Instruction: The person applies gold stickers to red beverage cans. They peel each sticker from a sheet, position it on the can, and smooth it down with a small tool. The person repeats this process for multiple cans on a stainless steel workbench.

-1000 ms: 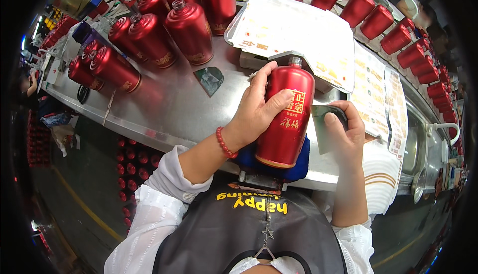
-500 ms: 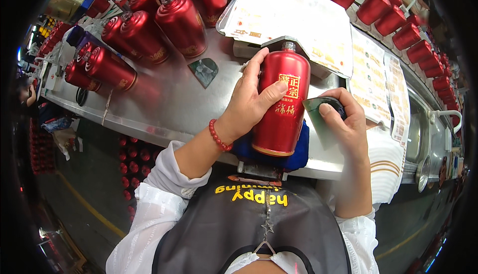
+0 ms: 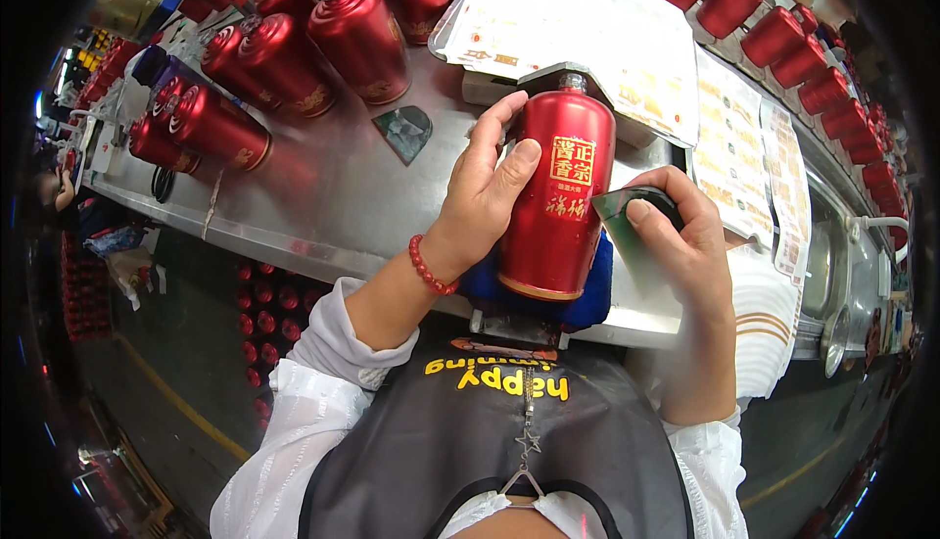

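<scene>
A glossy red bottle point(image 3: 560, 196) with gold lettering lies tilted before me, its bare glass neck at the far end by a notched metal rest point(image 3: 587, 79). Under its lower part is a blue cloth point(image 3: 593, 294). My left hand point(image 3: 487, 179) grips the bottle's left side, the thumb along its front edge and the fingers partly hidden beneath. Between the thumb and fingers of my right hand point(image 3: 685, 231) is a green, translucent scraper point(image 3: 632, 229); its pointed corner is close to the bottle's right side. I cannot tell whether they touch.
A similar dark green scraper point(image 3: 403, 134) lies on the metal table point(image 3: 294, 201). Several red bottles point(image 3: 358, 42) stand at the far left. Printed label sheets point(image 3: 558, 25) are stacked behind the rest. More bottles point(image 3: 729, 2) line a conveyor at right, beyond a metal sink point(image 3: 832, 245).
My left thumb has slid off the gold lettering toward the bottle's left edge, uncovering the print. The conveyor bottles at the right have shifted along. My right hand keeps the scraper beside the bottle.
</scene>
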A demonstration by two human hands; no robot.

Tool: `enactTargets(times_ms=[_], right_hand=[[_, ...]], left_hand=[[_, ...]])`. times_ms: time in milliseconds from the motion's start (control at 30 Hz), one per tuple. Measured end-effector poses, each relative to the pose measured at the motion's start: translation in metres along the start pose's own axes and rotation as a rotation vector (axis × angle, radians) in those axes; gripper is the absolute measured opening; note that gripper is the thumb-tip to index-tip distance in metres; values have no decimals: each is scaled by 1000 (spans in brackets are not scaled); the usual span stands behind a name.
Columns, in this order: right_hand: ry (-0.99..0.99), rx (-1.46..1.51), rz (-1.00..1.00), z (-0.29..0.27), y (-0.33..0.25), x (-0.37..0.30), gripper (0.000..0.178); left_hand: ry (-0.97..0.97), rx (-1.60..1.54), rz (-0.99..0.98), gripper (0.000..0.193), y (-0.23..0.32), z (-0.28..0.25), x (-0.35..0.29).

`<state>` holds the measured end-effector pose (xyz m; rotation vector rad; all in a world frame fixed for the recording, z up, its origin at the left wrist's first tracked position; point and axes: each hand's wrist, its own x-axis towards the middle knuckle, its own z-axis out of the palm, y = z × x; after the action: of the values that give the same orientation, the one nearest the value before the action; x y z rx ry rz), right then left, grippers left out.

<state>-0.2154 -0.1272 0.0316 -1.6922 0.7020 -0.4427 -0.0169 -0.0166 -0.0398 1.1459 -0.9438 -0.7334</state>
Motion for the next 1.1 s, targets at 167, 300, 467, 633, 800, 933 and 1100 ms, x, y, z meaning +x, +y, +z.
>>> enactTargets(times_ms=[167, 300, 467, 633, 800, 933, 1100], right_hand=[[63, 109, -30, 10, 2, 11, 15], [106, 157, -19, 16, -3, 20, 15], [80, 173, -87, 19, 0, 27, 16], [72, 223, -104, 16, 5, 22, 18], [209, 40, -278, 10, 11, 16, 24], [249, -382, -613, 11, 20, 15, 45], [212, -503, -647, 28, 32, 9, 58]], left_hand=[[78, -56, 98, 43, 3, 2, 6], [27, 29, 78, 31, 9, -5, 11], [-149, 198, 113, 26, 29, -11, 22], [-194, 439, 224, 15, 38, -14, 29], [-195, 557, 233, 10, 47, -12, 32], [-164, 591, 254, 10, 44, -9, 34], [-150, 586, 274, 12, 40, -7, 35]])
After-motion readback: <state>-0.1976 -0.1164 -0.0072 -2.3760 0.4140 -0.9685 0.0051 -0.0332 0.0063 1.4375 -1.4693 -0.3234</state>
